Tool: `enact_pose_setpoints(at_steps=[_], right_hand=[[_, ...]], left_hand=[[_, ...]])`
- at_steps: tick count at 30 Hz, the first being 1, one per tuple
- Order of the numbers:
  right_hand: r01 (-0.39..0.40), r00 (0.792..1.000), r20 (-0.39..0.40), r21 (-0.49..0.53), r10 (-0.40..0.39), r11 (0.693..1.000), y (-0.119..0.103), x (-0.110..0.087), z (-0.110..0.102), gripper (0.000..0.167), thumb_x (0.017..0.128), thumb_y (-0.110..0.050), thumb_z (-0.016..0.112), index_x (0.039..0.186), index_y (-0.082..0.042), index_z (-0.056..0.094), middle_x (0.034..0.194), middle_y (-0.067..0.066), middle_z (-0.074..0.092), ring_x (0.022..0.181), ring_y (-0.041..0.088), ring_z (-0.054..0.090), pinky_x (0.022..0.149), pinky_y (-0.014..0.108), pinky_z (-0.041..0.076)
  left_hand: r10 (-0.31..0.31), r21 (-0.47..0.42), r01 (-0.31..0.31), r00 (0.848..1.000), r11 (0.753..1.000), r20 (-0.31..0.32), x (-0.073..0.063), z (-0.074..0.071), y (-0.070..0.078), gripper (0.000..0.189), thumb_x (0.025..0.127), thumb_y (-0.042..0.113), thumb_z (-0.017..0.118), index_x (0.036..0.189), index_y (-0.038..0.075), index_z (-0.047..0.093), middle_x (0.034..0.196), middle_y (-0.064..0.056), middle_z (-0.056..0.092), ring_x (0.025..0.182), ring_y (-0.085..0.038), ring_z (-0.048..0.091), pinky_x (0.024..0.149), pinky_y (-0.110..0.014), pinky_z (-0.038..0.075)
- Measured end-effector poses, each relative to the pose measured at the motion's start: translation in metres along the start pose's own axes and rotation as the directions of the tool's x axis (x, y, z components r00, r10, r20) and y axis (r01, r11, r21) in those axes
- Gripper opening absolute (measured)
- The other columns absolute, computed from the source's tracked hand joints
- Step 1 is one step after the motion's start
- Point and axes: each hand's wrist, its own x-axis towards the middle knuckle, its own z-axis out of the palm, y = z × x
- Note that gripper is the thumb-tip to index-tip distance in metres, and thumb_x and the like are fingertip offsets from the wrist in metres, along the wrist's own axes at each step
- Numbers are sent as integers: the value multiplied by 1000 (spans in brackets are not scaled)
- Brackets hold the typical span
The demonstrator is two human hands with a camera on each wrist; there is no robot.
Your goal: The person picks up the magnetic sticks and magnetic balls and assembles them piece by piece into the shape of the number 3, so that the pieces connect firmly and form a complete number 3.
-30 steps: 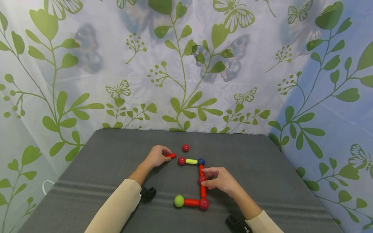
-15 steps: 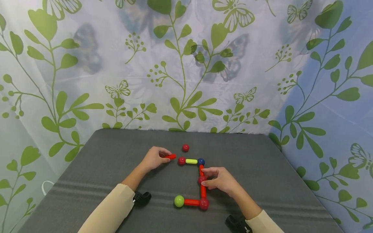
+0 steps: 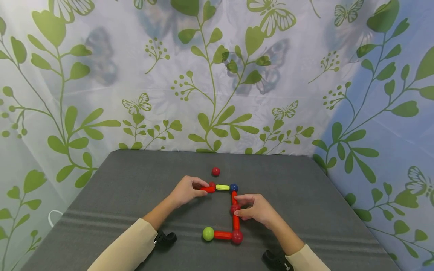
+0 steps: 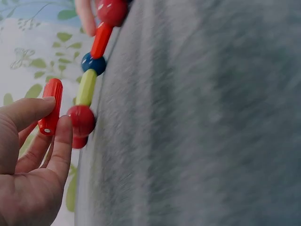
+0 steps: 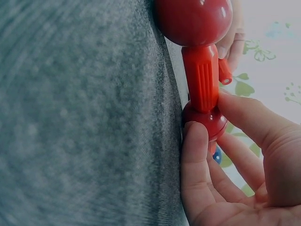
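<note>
A short red rod [image 3: 207, 189] sits pinched in the left hand [image 3: 185, 190], its tip beside the red ball [image 4: 82, 120] ending a chain of rods and balls [image 3: 234, 210] on the grey table [image 3: 322, 210]. The right hand [image 3: 259, 209] grips a middle ball [image 5: 206, 120] with thumb and fingers. A loose ball [image 3: 216, 171] lies just beyond.

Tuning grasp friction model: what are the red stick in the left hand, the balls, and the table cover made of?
Red stick: looks like moulded plastic, ribbed, semi-gloss. Red ball: probably hard, glossy plastic, given its sharp highlights. Table cover: seemingly woven fabric or felt, matte grey, with visible fibrous texture.
</note>
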Motion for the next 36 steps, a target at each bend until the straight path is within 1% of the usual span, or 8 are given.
enact_pose_setpoints(at_steps=[6,10,16,19,23,29,34,36], right_hand=[[-1,1000,0,3,1,1000,0,0,0,59,81,-16,88,136,-7,66,117,13,70,76,20,72,75,36,63],[-1,1000,0,2,1,1000,0,0,0,59,81,-16,87,136,-6,66,118,13,70,77,21,73,75,37,63],[-5,1000,-7,-9,5,1000,-1,0,1,59,82,-16,87,135,-7,66,118,13,70,77,21,73,75,37,63],[-3,1000,-9,-8,3,1000,-1,1,1,58,82,-16,87,135,-7,66,117,13,70,78,22,73,75,37,63],[-3,1000,-6,-4,3,1000,1,2,1,58,82,-17,87,135,-8,67,117,13,71,78,23,73,76,37,63],[-20,1000,5,7,20,1000,4,4,-2,59,81,-19,88,135,-10,67,118,13,70,80,22,74,77,37,63],[-10,1000,17,39,9,999,5,3,-3,55,81,-15,87,132,-5,68,118,14,70,88,21,73,79,37,63],[-3,1000,21,50,2,999,4,2,-3,53,82,-13,87,130,-4,69,118,14,70,91,20,73,79,37,63]], left_hand=[[3,12,-4,998,1000,57,-4,12,2,18,86,15,84,104,18,80,107,-2,74,88,-16,64,76,-30,56],[9,-13,-8,996,1000,88,-5,20,4,17,85,15,84,102,17,81,105,-1,75,88,-16,64,75,-30,56],[-17,-63,26,992,998,127,-7,30,8,18,85,14,85,102,17,81,104,-1,75,88,-16,64,74,-29,55],[-37,-77,49,989,996,146,-8,34,10,18,85,14,85,102,19,81,103,1,74,89,-17,64,74,-29,55],[-46,-84,61,984,995,169,-7,38,14,19,86,15,84,103,21,81,102,4,75,91,-17,64,77,-29,56],[-50,-100,68,983,993,174,-5,42,17,18,85,16,85,103,18,81,102,2,74,90,-17,63,76,-29,54],[-67,-131,90,983,987,170,-5,46,20,17,84,12,85,100,14,81,99,-1,73,86,-17,63,73,-31,54],[-77,-134,101,982,986,170,-5,48,21,17,83,11,85,100,13,81,99,-1,73,85,-17,64,74,-31,54]])
